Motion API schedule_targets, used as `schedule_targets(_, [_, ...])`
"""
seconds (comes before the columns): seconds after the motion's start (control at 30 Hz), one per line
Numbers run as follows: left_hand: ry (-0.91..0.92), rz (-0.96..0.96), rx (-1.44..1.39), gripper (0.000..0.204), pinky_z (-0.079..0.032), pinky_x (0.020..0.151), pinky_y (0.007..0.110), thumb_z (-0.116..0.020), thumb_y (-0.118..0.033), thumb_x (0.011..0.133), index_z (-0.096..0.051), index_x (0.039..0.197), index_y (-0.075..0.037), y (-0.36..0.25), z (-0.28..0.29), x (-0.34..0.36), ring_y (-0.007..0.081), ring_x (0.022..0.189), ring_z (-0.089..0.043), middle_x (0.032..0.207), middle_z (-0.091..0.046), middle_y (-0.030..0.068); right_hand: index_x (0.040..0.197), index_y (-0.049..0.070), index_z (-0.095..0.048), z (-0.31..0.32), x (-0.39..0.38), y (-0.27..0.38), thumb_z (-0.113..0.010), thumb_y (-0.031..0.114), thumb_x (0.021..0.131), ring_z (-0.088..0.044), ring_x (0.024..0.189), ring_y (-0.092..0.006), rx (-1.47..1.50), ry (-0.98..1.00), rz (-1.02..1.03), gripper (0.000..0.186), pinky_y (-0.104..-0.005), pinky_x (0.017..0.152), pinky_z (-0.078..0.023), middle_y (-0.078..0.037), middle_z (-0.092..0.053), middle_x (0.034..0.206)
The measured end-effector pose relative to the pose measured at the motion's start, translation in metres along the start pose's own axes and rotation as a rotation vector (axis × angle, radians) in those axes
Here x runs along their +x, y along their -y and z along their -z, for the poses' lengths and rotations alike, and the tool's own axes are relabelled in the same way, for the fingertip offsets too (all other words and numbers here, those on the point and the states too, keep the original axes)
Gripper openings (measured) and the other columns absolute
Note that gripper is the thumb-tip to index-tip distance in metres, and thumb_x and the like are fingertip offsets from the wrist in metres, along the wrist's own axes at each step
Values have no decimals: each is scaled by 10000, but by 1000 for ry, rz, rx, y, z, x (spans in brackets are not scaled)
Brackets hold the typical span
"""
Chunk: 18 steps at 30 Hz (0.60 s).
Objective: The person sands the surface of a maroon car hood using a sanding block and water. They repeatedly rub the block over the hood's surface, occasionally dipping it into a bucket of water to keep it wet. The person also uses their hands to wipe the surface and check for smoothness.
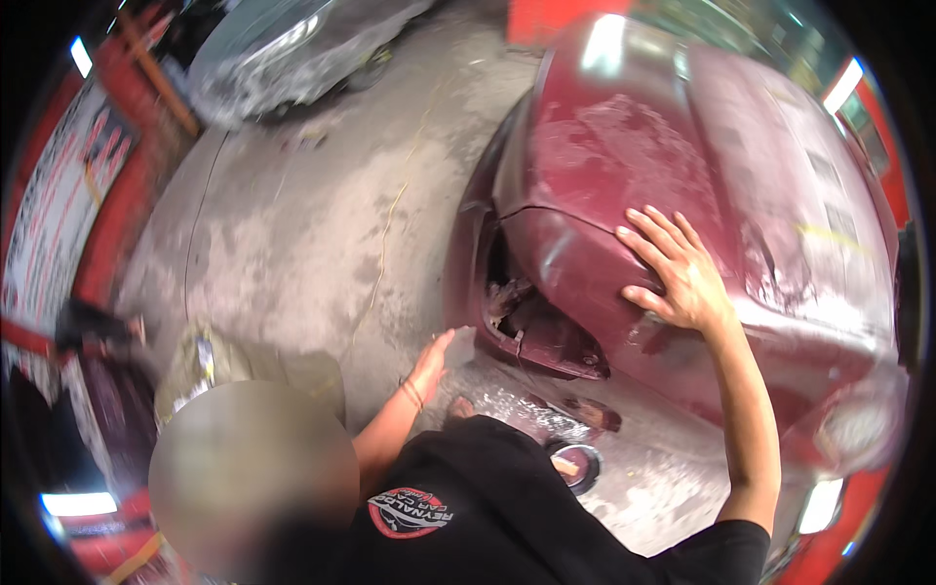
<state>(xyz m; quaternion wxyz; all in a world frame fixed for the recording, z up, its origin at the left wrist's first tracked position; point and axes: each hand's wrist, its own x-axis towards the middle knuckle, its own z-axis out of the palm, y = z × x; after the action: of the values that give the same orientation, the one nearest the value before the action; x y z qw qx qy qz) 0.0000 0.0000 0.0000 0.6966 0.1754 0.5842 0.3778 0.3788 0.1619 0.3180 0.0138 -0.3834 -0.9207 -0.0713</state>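
Observation:
A dark red car body with dull, whitish smeared patches fills the right side. My right hand lies flat on its painted panel, fingers spread, holding nothing. The panel's edge runs beside a dark opening in the bodywork, left of that hand. My left hand is low and apart from the car, near that opening. Its fingers are closed on a thin grey sheet that looks like sandpaper; the thumb side is partly hidden.
On the wet floor below the car stands a black bucket with a yellowish block in it. A plastic-covered car is at the far left. A thin cord crosses the concrete floor. Olive fabric and a blurred round patch are at lower left.

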Motion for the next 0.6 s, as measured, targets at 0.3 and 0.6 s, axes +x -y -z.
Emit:
schedule_targets(0.3, [636, -529, 437, 346, -477, 987, 288, -612, -296, 1125, -751, 1221, 7, -175, -153, -80, 98, 1055, -624, 1102, -743, 1, 1565, 118, -555, -48, -32, 84, -643, 502, 1039, -401, 1560, -358, -63, -513, -672, 658, -607, 1300, -243, -146, -498, 1646])
schedule_targets(0.6, [1263, -419, 709, 272, -533, 848, 273, -655, -230, 1111, -752, 1150, 21, -226, -224, -85, 83, 930, -643, 1012, -741, 6, 1735, 64, -220, -70, -60, 234, -786, 603, 930, -362, 1601, -296, 1864, -1304, -683, 1122, -476, 1314, -292, -144, -322, 1763])
